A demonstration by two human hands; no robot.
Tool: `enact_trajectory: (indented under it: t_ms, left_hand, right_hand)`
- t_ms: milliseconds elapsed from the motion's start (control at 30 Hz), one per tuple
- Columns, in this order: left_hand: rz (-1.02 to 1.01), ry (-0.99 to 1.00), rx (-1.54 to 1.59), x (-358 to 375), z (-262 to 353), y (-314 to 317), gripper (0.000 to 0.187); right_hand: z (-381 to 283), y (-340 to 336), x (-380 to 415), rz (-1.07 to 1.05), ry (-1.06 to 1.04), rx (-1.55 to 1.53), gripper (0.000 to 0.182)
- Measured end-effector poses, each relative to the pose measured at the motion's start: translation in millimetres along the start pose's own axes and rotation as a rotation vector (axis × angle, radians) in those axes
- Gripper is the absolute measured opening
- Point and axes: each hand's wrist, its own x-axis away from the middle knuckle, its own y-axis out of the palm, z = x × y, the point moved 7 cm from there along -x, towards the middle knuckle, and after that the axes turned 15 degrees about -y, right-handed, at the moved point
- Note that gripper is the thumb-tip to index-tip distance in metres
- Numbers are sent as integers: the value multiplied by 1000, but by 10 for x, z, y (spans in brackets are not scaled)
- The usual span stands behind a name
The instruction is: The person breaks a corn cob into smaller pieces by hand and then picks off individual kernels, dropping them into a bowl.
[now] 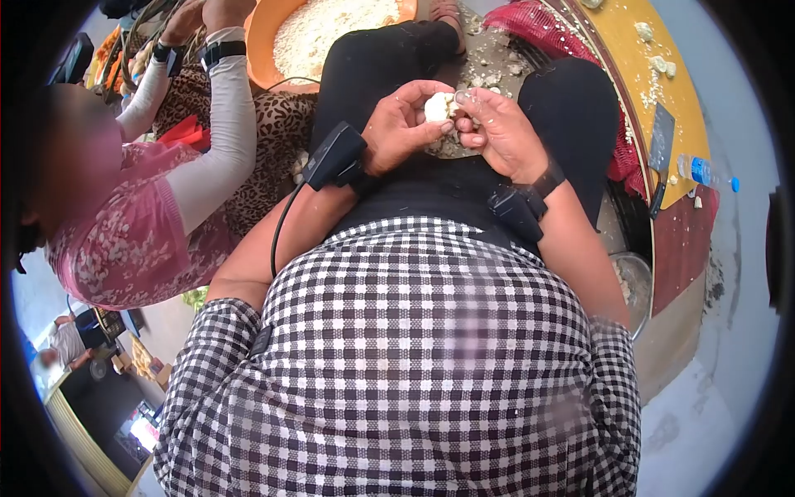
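A small white, knobbly lump (439,108), like a garlic bulb, is held up over my lap. My left hand (402,124) grips it between thumb and fingers. At its right edge, my right hand (501,132) pinches with thumb and curled fingers; whether a loose bit lies in that pinch is too small to tell. Below and behind both hands, pale pieces and scraps (489,83) are scattered on the floor between my knees.
An orange basin (263,50) of small white pieces stands at the upper left, near a co-worker in pink (124,224). To the right are a red mesh sack (530,21), a yellow board (675,74) with a cleaver (661,141), a plastic bottle (700,170) and a metal bowl (638,290).
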Motion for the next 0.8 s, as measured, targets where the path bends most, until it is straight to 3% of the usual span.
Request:
enact_trajectory:
  t_ms: [267,467,700,800]
  left_hand:
    - [72,-139,32,7,0,111,31]
    - [188,-122,374,-97,-123,-189,24]
    - [-29,-219,250,-63,-131,48,17]
    - [20,-243,181,-60,-120,66,17]
  right_hand:
    - [-42,-97,3,2,-76,102,9]
    - [-95,-88,35,24,-70,-45,6]
    - [-135,-27,48,-73,-134,81,11]
    - [-163,-25,72,-78,-151,129,12]
